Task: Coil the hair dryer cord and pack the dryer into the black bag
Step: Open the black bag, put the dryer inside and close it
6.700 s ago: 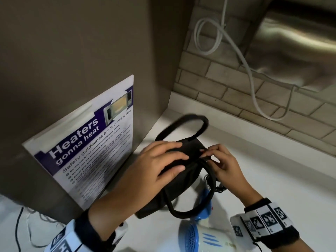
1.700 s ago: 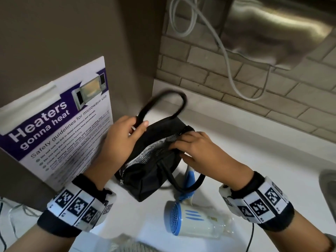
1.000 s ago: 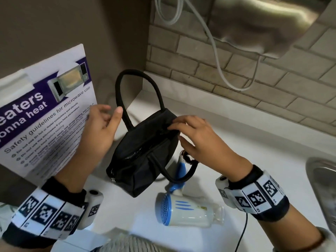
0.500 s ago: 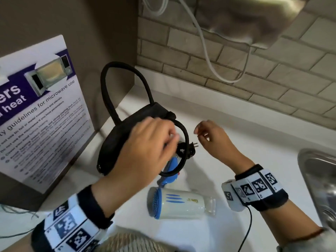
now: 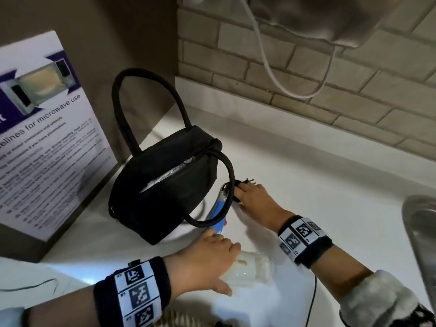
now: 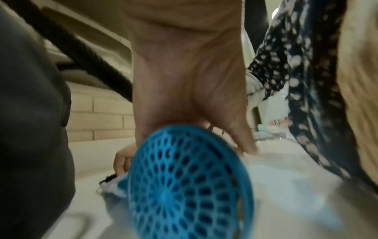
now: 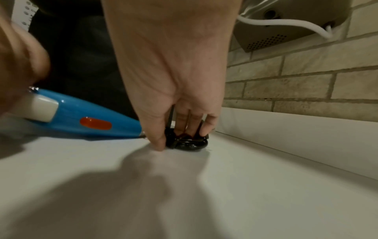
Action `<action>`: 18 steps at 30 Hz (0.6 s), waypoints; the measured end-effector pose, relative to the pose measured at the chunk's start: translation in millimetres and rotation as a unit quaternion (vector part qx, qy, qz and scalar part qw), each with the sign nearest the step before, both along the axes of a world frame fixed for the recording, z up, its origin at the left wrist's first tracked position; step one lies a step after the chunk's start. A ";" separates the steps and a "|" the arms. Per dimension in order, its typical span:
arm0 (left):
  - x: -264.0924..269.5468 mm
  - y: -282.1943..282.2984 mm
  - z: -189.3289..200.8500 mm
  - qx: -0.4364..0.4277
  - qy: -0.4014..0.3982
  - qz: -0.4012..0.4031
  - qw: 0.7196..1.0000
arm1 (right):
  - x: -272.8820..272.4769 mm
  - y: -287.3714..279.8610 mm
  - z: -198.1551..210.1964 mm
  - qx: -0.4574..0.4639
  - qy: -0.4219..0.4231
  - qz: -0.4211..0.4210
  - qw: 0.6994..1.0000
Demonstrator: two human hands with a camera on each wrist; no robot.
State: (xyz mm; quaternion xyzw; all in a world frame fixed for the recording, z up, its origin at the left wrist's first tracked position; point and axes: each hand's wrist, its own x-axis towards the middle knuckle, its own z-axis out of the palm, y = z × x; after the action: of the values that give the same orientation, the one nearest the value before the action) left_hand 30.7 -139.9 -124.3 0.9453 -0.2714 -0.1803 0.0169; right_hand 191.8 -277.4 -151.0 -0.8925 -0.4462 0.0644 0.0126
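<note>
Left edge: microwave safety poster (image 5: 44, 128) leans against the wall, not involved. Just right of it the black bag (image 5: 162, 185) stands on the white counter (image 5: 318, 185), zipper mouth (image 5: 168, 174) only a narrow slit, one handle up, the other handle (image 5: 226, 185) flopped down over the dryer's blue grip (image 5: 218, 214).

Hair dryer (image 5: 245, 267) lies on its side on the counter just in front of the bag. Left hand (image 5: 207, 260) is wrapped over the white barrel, grasping it; the left wrist view shows the blue rear grille (image 6: 184, 182) right below the palm. Right hand (image 5: 253, 199) has its fingers clamped down on the coiled black cord bundle (image 7: 187, 141) at the grip's end, plug prongs (image 5: 249, 180) sticking out beyond the fingers. Cord looks already coiled, tight small loops.

Risks, as judgement:
- The grip runs under the fallen handle loop; lifting the dryer could snag the loop and drag or tip the bag.
- Bag mouth is barely open and both hands are busy, so the dryer may not go in without re-opening it.
- A slack grip on the coil lets the loops spring loose.

Far right: steel sink edge (image 5: 420, 232), wall dryer unit (image 5: 330, 17) above with white cable (image 5: 271, 67).
</note>
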 end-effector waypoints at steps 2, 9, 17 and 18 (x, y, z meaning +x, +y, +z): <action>1.6 0.4 -2.7 0.004 -0.009 -0.006 1.000 | 0.8 -1.7 -1.1 0.028 -0.007 -0.006 1.000; 10.0 6.5 19.5 -0.049 0.025 0.005 0.998 | 4.4 -22.5 15.8 0.100 0.086 -0.103 0.986; 6.5 0.0 86.7 -0.249 0.028 0.015 0.968 | -28.8 -49.2 98.7 0.410 0.324 -0.211 0.826; 6.2 1.2 95.5 -0.273 0.033 0.011 0.962 | -37.5 -53.9 108.1 0.423 0.339 -0.190 0.818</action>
State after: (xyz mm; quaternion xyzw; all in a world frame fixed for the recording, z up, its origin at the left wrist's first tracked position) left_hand 36.9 -138.7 -28.8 0.9013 -0.2991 -0.1306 0.2849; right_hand 154.3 -331.3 -42.9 -0.7879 -0.2190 0.1645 0.5515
